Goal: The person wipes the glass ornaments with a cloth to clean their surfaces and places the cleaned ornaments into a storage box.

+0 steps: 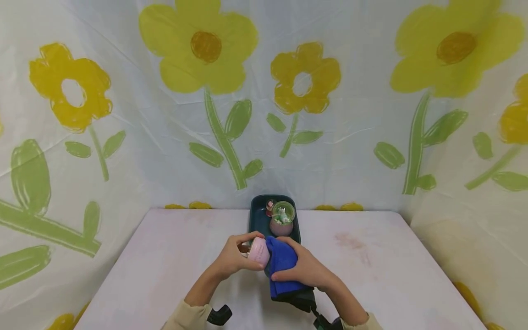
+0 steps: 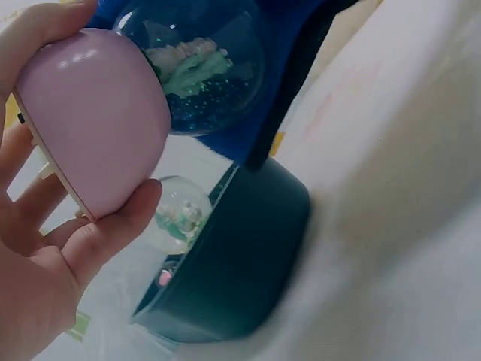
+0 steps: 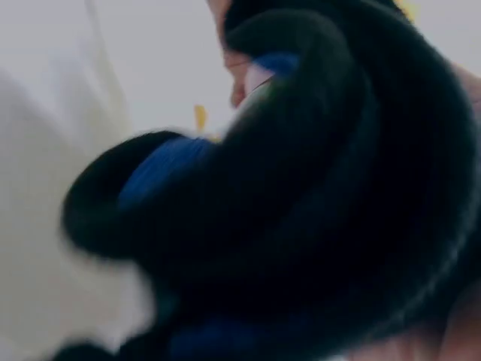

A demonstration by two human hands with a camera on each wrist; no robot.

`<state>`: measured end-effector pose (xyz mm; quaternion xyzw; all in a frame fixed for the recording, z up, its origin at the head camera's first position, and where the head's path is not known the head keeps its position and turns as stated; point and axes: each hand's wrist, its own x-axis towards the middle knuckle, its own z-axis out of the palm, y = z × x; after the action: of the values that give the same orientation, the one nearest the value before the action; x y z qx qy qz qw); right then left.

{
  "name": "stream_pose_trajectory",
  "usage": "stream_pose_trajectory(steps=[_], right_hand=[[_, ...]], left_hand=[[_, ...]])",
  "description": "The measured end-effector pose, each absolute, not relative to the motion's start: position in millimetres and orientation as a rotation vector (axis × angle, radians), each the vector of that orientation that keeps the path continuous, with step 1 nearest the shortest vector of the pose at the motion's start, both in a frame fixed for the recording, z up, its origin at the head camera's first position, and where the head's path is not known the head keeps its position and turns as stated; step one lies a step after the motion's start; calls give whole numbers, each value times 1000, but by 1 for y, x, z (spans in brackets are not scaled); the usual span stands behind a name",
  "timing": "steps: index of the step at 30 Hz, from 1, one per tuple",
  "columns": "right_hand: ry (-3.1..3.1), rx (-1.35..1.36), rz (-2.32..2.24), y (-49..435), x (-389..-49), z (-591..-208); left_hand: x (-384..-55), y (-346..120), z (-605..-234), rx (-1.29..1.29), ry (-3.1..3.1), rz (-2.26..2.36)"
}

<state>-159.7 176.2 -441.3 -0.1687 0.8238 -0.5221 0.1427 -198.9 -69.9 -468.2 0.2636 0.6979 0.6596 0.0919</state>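
Note:
A snow globe with a pink base [image 1: 259,253] is gripped by my left hand [image 1: 232,255], thumb on one side of the base and fingers round the other. In the left wrist view, its glass ball [image 2: 210,83], with a green and pale pink figure inside, lies against a blue cloth [image 1: 284,259]. My right hand [image 1: 307,268] grasps that cloth, thumb across its front, at the glass end of the globe. The cloth's dark underside [image 3: 323,188] fills most of the right wrist view and hides the fingers there.
Behind the hands, a dark green tray [image 1: 255,222] stands on the white table [image 1: 185,247]. It holds another snow globe [image 1: 282,225] and a small red and pink item [image 1: 270,207]. A flower-printed curtain [image 1: 264,174] closes off the back and sides.

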Motion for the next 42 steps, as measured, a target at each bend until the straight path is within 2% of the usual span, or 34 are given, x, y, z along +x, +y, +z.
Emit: stream_pose_trajectory(steps=[6,12,18,22,31,36,42], right_hand=[[2207,-448,-1791,178,-163,-451],[2232,-197,-2083,168,-158,-465],[2331,39,-2161,151,-146,-481],[2474,30,-2023,147,-143,-483],[2688,-365,-1450,155,-142,-460],[2391,-519,-1546,165,-147,-461],[2116,-460,-1768,170,-144,-465]], left_hand=[[-204,-68,-478,679,1861,2139],[-195,-49,-492,286,1616,2346],[-179,-36,-501,111,1668,2448],[-174,-41,-499,132,1860,2380],[-186,-69,-482,417,1993,2043],[-194,-80,-483,503,1854,1963],[-194,-79,-500,444,1493,2079]])
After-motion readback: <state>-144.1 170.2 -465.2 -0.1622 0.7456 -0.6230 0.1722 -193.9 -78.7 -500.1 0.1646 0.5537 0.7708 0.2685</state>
